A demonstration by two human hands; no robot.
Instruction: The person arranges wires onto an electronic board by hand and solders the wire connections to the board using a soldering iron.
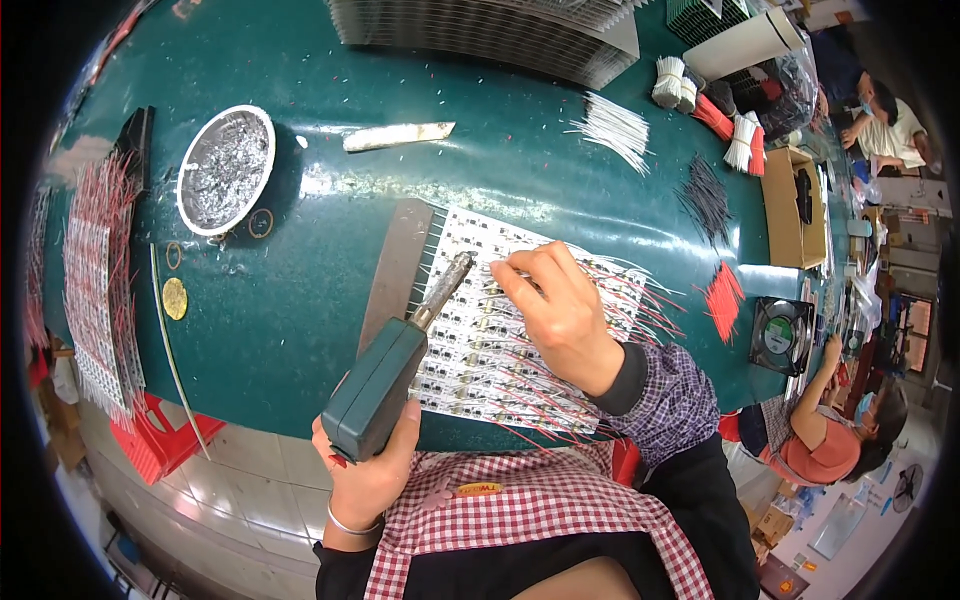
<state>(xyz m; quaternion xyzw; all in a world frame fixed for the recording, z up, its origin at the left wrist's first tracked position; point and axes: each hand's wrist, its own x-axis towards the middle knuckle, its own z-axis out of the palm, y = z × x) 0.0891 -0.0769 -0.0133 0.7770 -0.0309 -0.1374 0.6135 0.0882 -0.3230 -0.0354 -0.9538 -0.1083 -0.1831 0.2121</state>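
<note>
My left hand [370,485] is wrapped round a dark green soldering gun [375,385], whose metal tip points up and right over a white panel of small circuit boards [440,372]. Many red and white wires [545,395] trail off the panel toward its right side. Over its upper middle, just right of the tip, my right hand [568,318] is closed in a pinch. Whatever those fingertips hold is too small to make out. A flat grey-brown bar [393,262] with a row of thin pins lies along the panel's left edge.
A white bowl of metallic scraps [262,165] stands at left, near wired panels [88,290]. Loose white wires [612,130], black wires [706,200] and red wires [722,302] lie at right, beside a small fan [782,335] and cardboard box [785,225]. Co-workers [840,440] sit beyond.
</note>
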